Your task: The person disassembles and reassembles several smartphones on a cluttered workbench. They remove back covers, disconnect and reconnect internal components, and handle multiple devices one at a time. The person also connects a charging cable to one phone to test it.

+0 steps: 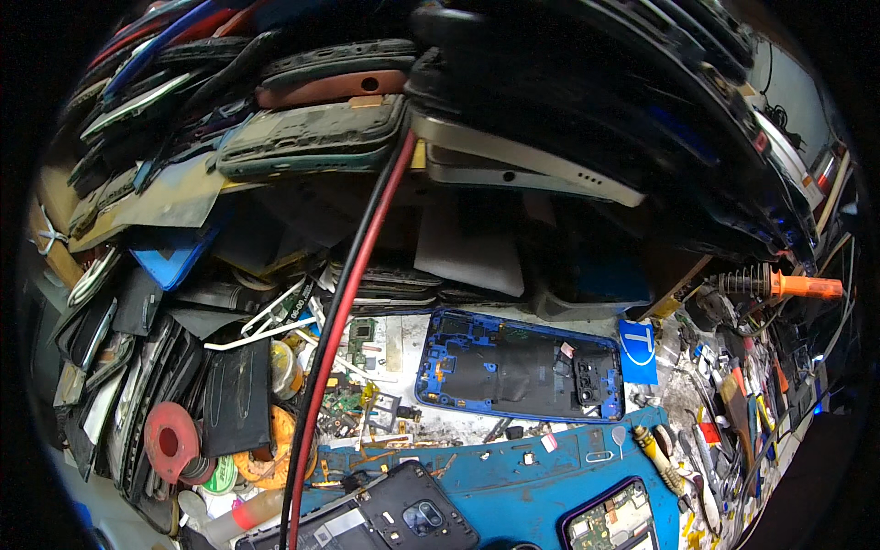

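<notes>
A cluttered repair bench [513, 486] under hard overhead light, seen through a fisheye lens. The blue mat and the open phone frame [520, 365] at centre are bright and sharp, with small glints on metal parts. Stacked phone shells [312, 137] above fall into deep shadow, and the shelf underside is nearly black. A pale tablet edge [527, 170] catches glare. Straight lines bow toward the rim, where a dark circular vignette swallows the corners and detail goes soft.
</notes>
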Action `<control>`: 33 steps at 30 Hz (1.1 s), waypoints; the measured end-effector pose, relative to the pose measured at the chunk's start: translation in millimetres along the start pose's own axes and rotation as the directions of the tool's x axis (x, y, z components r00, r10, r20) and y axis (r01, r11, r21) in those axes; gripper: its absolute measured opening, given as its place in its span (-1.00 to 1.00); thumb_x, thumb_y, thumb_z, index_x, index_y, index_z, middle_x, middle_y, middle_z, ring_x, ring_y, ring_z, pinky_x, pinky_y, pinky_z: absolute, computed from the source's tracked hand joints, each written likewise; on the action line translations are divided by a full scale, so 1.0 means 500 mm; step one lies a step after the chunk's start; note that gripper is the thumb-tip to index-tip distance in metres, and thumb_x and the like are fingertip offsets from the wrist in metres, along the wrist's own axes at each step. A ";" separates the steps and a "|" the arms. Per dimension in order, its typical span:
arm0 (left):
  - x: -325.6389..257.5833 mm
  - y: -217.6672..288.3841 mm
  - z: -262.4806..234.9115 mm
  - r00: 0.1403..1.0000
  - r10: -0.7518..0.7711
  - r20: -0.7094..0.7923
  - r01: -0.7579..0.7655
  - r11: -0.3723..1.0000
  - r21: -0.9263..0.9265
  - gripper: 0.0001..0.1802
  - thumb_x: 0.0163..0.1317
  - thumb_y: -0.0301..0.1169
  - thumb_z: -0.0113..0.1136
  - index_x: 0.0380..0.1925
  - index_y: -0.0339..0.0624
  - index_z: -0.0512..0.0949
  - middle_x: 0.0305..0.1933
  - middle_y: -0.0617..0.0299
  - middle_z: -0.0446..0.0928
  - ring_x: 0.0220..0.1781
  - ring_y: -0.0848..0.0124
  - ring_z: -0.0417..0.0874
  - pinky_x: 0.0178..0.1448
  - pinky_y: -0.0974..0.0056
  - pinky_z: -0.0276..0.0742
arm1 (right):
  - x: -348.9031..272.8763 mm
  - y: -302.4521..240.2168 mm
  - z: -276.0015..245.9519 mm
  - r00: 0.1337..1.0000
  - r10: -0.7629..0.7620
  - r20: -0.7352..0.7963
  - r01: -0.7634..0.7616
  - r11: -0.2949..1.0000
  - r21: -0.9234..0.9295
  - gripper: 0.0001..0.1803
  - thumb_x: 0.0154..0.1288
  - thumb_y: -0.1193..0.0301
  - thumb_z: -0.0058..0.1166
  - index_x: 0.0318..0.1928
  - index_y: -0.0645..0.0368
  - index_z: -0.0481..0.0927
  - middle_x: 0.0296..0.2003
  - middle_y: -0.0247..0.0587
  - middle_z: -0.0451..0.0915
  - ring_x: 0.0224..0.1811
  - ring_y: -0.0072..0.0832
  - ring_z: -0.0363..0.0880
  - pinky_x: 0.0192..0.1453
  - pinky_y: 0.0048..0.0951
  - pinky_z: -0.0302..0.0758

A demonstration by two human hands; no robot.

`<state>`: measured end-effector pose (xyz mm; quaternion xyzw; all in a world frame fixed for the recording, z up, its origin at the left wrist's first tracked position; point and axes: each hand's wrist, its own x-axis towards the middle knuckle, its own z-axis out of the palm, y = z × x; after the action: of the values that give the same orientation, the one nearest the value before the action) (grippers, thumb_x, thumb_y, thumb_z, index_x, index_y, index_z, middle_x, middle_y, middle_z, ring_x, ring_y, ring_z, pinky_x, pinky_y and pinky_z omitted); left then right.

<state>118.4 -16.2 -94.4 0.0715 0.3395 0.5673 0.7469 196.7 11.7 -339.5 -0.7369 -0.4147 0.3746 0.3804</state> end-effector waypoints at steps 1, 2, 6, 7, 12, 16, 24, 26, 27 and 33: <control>0.000 0.001 0.002 1.000 0.002 0.000 -0.002 1.000 0.000 -0.47 0.31 -0.37 0.24 0.20 -0.38 0.35 0.02 0.13 0.54 0.02 0.38 0.56 0.07 0.28 0.46 | 0.000 0.000 -0.001 1.000 0.001 0.000 -0.001 1.000 -0.003 -0.83 0.44 0.36 -0.03 -0.16 0.22 0.46 -0.43 -0.32 0.47 -0.41 -0.62 0.44 -0.36 -0.60 0.37; 0.000 0.002 0.002 1.000 0.010 0.003 -0.010 1.000 -0.008 -0.47 0.31 -0.37 0.24 0.20 -0.38 0.35 0.02 0.13 0.54 0.02 0.38 0.56 0.07 0.29 0.46 | 0.000 0.000 -0.002 1.000 -0.001 0.002 0.001 1.000 -0.006 -0.84 0.44 0.36 -0.03 -0.15 0.22 0.46 -0.43 -0.32 0.47 -0.41 -0.62 0.44 -0.36 -0.60 0.37; -0.001 0.004 0.006 1.000 0.012 0.002 -0.012 1.000 -0.012 -0.47 0.31 -0.37 0.24 0.20 -0.38 0.35 0.02 0.13 0.53 0.01 0.38 0.56 0.06 0.29 0.47 | 0.000 0.001 -0.005 1.000 -0.006 0.007 0.006 1.000 -0.014 -0.84 0.43 0.37 -0.03 -0.15 0.21 0.46 -0.43 -0.32 0.46 -0.41 -0.62 0.44 -0.36 -0.60 0.37; -0.002 0.005 0.006 1.000 0.011 0.000 -0.011 1.000 -0.016 -0.47 0.31 -0.37 0.24 0.20 -0.38 0.35 0.02 0.13 0.53 0.01 0.38 0.56 0.06 0.29 0.47 | 0.001 0.001 -0.005 1.000 -0.008 0.009 0.008 1.000 -0.013 -0.84 0.43 0.37 -0.03 -0.15 0.21 0.46 -0.43 -0.32 0.46 -0.41 -0.62 0.44 -0.36 -0.60 0.37; -0.012 0.006 0.010 1.000 0.016 0.018 -0.016 1.000 -0.016 -0.47 0.32 -0.37 0.23 0.20 -0.39 0.35 0.01 0.13 0.53 0.00 0.38 0.56 0.05 0.29 0.47 | -0.006 -0.001 -0.011 1.000 -0.016 0.004 0.016 1.000 -0.017 -0.84 0.43 0.37 -0.03 -0.14 0.21 0.45 -0.42 -0.33 0.46 -0.41 -0.62 0.44 -0.35 -0.60 0.37; -0.026 0.007 0.021 0.998 0.007 0.055 -0.007 1.000 -0.009 -0.47 0.32 -0.36 0.23 0.20 -0.39 0.34 0.01 0.13 0.53 0.00 0.39 0.56 0.04 0.30 0.47 | -0.023 -0.007 -0.023 1.000 -0.017 -0.012 0.017 1.000 0.001 -0.85 0.43 0.38 -0.03 -0.14 0.21 0.45 -0.42 -0.33 0.46 -0.41 -0.62 0.44 -0.35 -0.60 0.37; -0.090 -0.019 0.036 0.969 0.014 0.245 -0.004 0.999 -0.042 -0.47 0.32 -0.36 0.23 0.20 -0.40 0.34 0.00 0.13 0.53 -0.01 0.39 0.56 0.03 0.30 0.47 | -0.166 0.024 -0.074 1.000 -0.028 -0.006 0.029 0.992 0.122 -0.85 0.42 0.39 -0.02 -0.13 0.20 0.45 -0.41 -0.34 0.46 -0.40 -0.63 0.44 -0.35 -0.60 0.37; -0.095 -0.021 0.032 0.945 -0.041 0.325 0.083 0.990 -0.114 -0.44 0.32 -0.36 0.23 0.22 -0.39 0.31 0.01 0.13 0.53 -0.01 0.37 0.56 0.04 0.27 0.48 | -0.213 0.037 -0.076 1.000 -0.010 0.015 0.008 0.983 0.181 -0.85 0.42 0.39 -0.02 -0.12 0.20 0.45 -0.41 -0.34 0.45 -0.40 -0.63 0.44 -0.35 -0.60 0.37; -0.097 -0.019 0.030 0.950 -0.061 0.306 0.099 0.989 -0.111 -0.43 0.31 -0.36 0.24 0.23 -0.39 0.30 0.04 0.10 0.53 0.01 0.35 0.56 0.10 0.24 0.46 | -0.237 0.041 -0.064 0.999 0.010 0.042 -0.019 0.976 0.217 -0.85 0.42 0.39 -0.02 -0.12 0.20 0.44 -0.41 -0.34 0.45 -0.40 -0.63 0.44 -0.35 -0.60 0.37; -0.082 0.008 0.026 0.909 -0.055 0.412 0.106 0.989 -0.104 -0.57 0.46 -0.34 -0.03 0.20 -0.35 0.21 -0.04 -0.14 0.54 -0.05 0.13 0.68 -0.06 -0.02 0.74 | -0.308 0.070 -0.020 0.985 0.119 0.128 -0.159 0.913 0.375 -0.85 0.41 0.39 -0.02 -0.12 0.19 0.44 -0.41 -0.34 0.45 -0.40 -0.63 0.43 -0.35 -0.60 0.38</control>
<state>117.9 -48.1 -65.0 0.1278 0.1430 0.5285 0.8270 158.7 -141.7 -329.3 -0.6559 -0.2987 0.5118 0.4677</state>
